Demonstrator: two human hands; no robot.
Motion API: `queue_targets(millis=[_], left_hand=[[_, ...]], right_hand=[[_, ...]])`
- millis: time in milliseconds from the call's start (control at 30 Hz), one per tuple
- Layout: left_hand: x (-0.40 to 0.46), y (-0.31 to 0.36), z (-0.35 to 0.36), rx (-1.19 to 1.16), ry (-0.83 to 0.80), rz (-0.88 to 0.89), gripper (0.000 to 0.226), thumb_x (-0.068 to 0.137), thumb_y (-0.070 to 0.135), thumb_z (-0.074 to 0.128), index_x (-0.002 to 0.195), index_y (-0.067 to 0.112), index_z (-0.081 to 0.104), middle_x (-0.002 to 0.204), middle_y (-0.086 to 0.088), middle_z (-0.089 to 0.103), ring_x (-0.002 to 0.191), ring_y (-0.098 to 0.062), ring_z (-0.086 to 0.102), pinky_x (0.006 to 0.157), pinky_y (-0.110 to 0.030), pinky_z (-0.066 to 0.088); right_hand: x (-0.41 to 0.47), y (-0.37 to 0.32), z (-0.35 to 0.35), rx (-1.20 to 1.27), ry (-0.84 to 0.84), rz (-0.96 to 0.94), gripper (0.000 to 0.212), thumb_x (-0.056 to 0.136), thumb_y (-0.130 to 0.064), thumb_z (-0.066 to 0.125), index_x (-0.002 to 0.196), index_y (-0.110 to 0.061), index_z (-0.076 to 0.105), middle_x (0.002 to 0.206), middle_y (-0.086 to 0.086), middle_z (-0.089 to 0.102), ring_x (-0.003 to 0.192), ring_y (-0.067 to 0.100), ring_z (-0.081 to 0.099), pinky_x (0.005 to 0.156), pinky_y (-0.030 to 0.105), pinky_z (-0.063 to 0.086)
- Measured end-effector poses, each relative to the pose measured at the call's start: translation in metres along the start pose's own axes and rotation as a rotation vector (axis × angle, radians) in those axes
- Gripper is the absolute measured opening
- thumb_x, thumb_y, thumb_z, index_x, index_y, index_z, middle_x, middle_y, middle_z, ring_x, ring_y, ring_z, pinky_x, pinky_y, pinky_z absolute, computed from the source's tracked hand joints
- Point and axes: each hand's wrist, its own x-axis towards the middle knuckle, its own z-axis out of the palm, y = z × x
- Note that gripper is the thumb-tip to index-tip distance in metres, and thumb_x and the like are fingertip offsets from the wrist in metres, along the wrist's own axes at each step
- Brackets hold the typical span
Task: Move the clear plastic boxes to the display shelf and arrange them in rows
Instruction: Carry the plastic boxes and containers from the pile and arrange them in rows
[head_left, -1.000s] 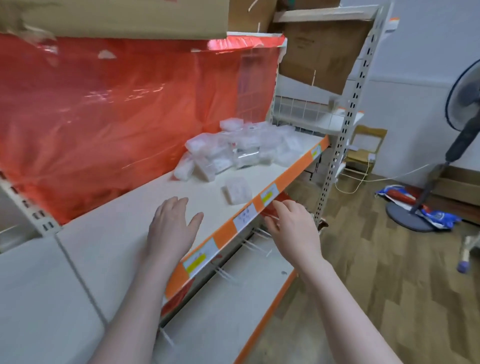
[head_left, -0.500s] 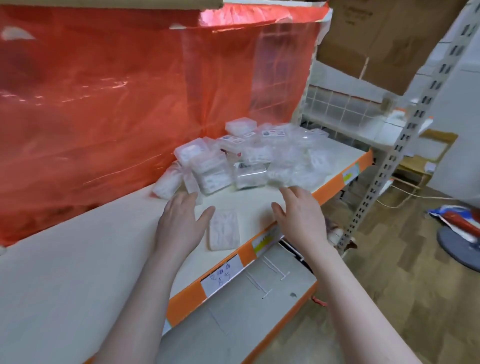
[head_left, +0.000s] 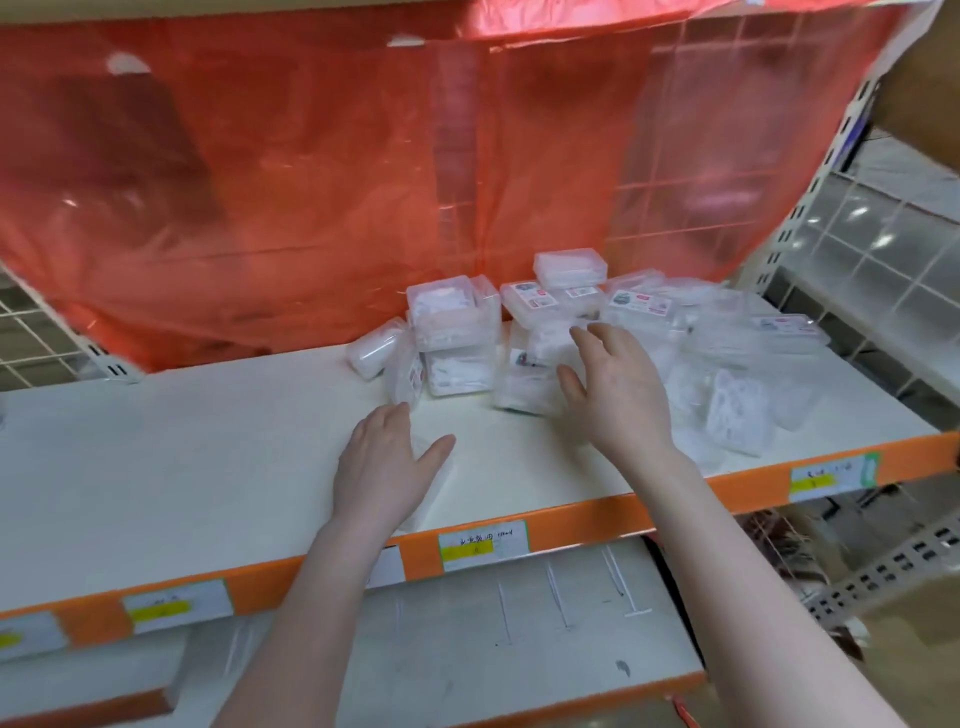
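Both hands have advanced to the display shelf pile of clear plastic boxes, right hand fingers spread wide reaching the heap, left hand flat over a loose box, likely to start rows.

Two bare forearms and hands, no sleeves.

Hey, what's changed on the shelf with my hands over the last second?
Both hands moved forward along the shelf toward the pile of clear boxes. The right hand, earlier at the orange front edge, now reaches the pile with open fingers. The left hand now lies flat over the single loose box, hiding it. Neither grips anything. The pile looks unchanged.
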Motion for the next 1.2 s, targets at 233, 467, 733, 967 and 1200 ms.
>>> queue_targets(millis=[233,467,733,967,1200], left_hand=[[0.002,0.016,0.008,0.115,-0.061,-0.045,0.073,0.085,0.059,0.051,0.137,0.009,0.037,0.138,-0.006,0.042,0.126,-0.025,0.038,0.098,-0.031,0.033],[-0.001,0.014,0.017,0.114,-0.097,-0.079,0.061,0.081,0.051,0.060,0.123,0.010,0.043,0.124,-0.006,0.047,0.115,-0.024,0.044,0.089,-0.030,0.037],[-0.003,0.004,0.006,0.123,-0.134,-0.139,0.069,0.073,0.054,0.067,0.122,0.013,0.042,0.120,-0.004,0.048,0.115,-0.023,0.045,0.085,-0.030,0.038],[-0.006,-0.008,0.000,0.135,-0.148,-0.100,0.051,0.073,0.051,0.067,0.109,0.018,0.051,0.110,0.001,0.050,0.107,-0.019,0.047,0.073,-0.027,0.034],[-0.008,-0.016,-0.012,0.174,-0.167,-0.081,0.045,0.072,0.046,0.066,0.108,0.023,0.050,0.106,0.004,0.049,0.105,-0.019,0.050,0.077,-0.030,0.040]], right_hand=[[0.025,0.019,0.004,-0.087,-0.159,-0.053,0.047,0.090,-0.031,0.055,0.126,-0.001,0.049,0.124,0.018,0.052,0.116,0.034,0.045,0.097,0.038,0.032],[0.041,0.027,0.006,-0.152,-0.280,-0.055,0.050,0.091,-0.037,0.052,0.127,-0.004,0.045,0.127,0.014,0.050,0.117,0.031,0.045,0.096,0.034,0.031],[0.051,0.018,0.003,-0.099,-0.378,-0.006,0.052,0.089,-0.034,0.057,0.129,-0.005,0.042,0.126,0.015,0.049,0.116,0.031,0.045,0.093,0.035,0.035],[0.053,0.010,0.001,-0.040,-0.366,0.058,0.037,0.080,-0.024,0.063,0.109,-0.006,0.051,0.111,0.013,0.051,0.107,0.030,0.047,0.078,0.033,0.034],[0.043,0.001,-0.011,-0.011,-0.279,0.035,0.048,0.073,-0.013,0.063,0.118,-0.004,0.051,0.114,0.013,0.053,0.109,0.031,0.046,0.085,0.034,0.037]])
